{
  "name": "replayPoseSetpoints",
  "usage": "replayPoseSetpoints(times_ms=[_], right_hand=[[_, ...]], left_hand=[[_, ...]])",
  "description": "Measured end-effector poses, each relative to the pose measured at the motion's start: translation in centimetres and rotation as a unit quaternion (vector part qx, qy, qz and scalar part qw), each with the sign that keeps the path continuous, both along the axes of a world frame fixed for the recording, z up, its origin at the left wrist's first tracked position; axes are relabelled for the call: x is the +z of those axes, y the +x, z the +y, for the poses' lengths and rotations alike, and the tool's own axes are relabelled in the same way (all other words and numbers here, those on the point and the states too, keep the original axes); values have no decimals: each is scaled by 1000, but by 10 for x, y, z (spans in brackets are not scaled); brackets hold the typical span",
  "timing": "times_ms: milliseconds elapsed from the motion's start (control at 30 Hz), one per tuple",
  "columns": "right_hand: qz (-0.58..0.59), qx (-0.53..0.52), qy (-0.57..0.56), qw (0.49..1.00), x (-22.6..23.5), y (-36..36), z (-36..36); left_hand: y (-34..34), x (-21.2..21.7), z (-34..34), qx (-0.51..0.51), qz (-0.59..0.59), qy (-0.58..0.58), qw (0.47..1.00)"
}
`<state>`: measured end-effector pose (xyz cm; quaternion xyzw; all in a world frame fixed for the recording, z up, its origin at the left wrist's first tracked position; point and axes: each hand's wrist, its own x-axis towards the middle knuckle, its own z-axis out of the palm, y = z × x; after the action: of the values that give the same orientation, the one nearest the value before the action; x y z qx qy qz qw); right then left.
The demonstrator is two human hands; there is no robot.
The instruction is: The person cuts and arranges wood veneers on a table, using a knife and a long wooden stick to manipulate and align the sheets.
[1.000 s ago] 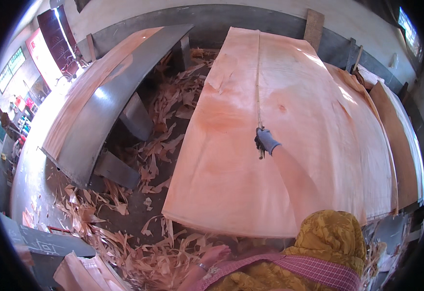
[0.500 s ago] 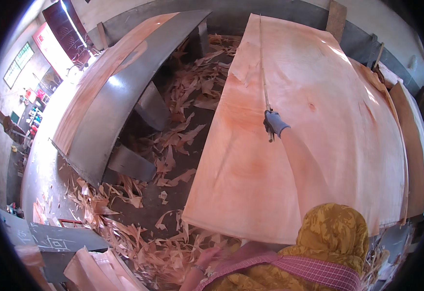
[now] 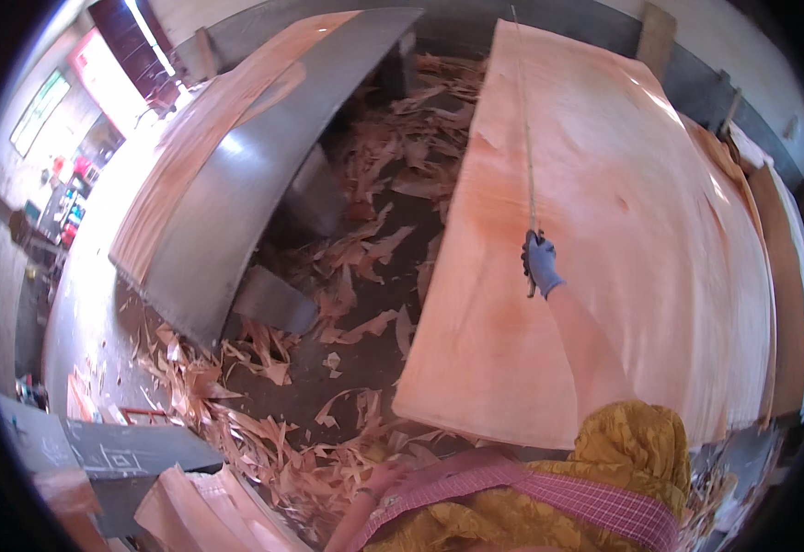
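In a blue-grey glove with dark fingers, my right hand (image 3: pixel 542 262) is closed around a long thin stick (image 3: pixel 529 156). The stick points away from me over a broad stack of thin pinkish wood veneer sheets (image 3: pixel 660 258), its far tip near the stack's far left corner. A short end of it sticks out below my fist. My bare left hand (image 3: pixel 388 477) hangs low beside my pink checked apron, near the stack's front edge. Its fingers are blurred, so what it holds, if anything, does not show.
A dark-topped sloping table (image 3: pixel 227 175) partly covered by veneer stands to the left. Torn veneer scraps (image 3: pixel 356 248) litter the floor between table and stack. More veneer pieces (image 3: pixel 195 515) lie at lower left, beside a grey board (image 3: pixel 140 451). Boards (image 3: pixel 784 285) lean at the right.
My right hand has drawn nearer to me with the stick. The whole view has shifted, so table and stack appear farther right. My left hand stays low by the apron.
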<state>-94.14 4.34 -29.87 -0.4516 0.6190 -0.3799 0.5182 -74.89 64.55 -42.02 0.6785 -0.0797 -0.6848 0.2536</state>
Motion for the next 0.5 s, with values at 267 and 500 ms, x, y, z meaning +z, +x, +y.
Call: replayPoseSetpoints(times_ms=[267, 500], right_hand=[[-95, 74, -7, 993, 0, 202, 199], [-104, 145, -11, 984, 15, 411, 319]], left_hand=[[196, 6, 99, -17, -132, -76, 988], [401, 72, 160, 104, -112, -126, 980]])
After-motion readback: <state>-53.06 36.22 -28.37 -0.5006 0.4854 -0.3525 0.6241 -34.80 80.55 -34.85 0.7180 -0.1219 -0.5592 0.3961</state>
